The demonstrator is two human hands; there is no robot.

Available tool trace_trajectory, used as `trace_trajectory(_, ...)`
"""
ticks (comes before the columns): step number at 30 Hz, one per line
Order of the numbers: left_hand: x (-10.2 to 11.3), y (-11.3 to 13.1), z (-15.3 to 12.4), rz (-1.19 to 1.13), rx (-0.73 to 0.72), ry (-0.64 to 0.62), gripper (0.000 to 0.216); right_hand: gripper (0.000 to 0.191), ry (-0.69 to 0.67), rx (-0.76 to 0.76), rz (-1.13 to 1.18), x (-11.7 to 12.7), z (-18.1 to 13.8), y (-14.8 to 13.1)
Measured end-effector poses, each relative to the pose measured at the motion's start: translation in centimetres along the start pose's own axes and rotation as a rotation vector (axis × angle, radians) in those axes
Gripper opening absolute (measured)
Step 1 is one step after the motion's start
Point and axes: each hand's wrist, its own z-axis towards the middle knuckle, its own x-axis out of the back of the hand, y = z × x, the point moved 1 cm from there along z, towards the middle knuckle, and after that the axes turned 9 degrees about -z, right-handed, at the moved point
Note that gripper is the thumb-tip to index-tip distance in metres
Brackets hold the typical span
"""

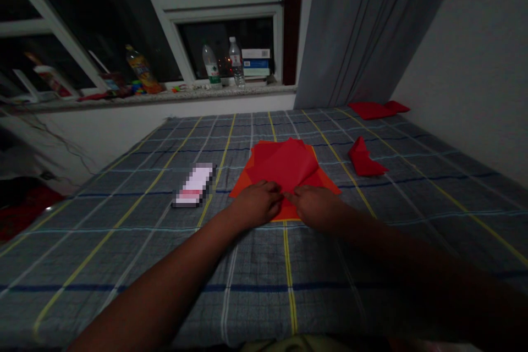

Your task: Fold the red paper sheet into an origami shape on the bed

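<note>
On the checked bed cover, a sheet of red paper [284, 162] lies over several other red and orange sheets. The orange paper [328, 182] shows at the sides and near edge of the pile. My left hand [259, 203] is closed at the near left part of the red sheet, its fingers bent down on the paper. From the right, my right hand [317, 206] meets it, with thumb and fingertips drawn together on the same near edge. The fingertips of both hands almost touch. The bit of paper under them is partly hidden.
A phone [193, 185] with a lit, blurred screen lies to the left. A folded red paper piece [365, 158] sits to the right, and more red paper [373, 110] lies by the curtain [346, 27]. Bottles [236, 63] and boxes [256, 63] stand on the windowsill [181, 98].
</note>
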Motion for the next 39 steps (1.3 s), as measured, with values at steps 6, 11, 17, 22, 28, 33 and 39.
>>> trace_trajectory(6,0.2,0.1,-0.2,0.008,0.021,-0.039,0.037,0.046,-0.19,-0.115,-0.021,0.0,0.0,0.9)
trace_trajectory(11,0.4,0.0,-0.2,0.001,0.033,-0.065,0.04,0.048,-0.238,-0.223,-0.02,0.0,0.2,2.6)
trace_trajectory(17,0.3,-0.5,-0.5,-0.038,0.047,-0.085,0.038,0.043,-0.302,-0.386,-0.026,-0.8,0.4,6.3)
trace_trajectory(22,0.7,-0.3,-0.6,-0.05,0.049,-0.11,0.039,0.036,-0.334,-0.476,-0.011,-0.9,0.3,7.9)
trace_trajectory(28,0.3,-0.3,-0.2,-0.061,0.041,-0.024,0.034,0.037,-0.182,-0.574,-0.022,0.2,-0.1,6.8)
trace_trajectory(33,-0.2,-1.1,0.5,-0.122,0.021,0.044,0.028,0.029,0.093,-0.303,-0.052,0.1,0.4,3.7)
trace_trajectory(39,-0.3,-1.0,0.9,-0.029,0.039,0.021,0.025,0.026,0.157,-0.1,0.037,-1.6,1.3,2.0)
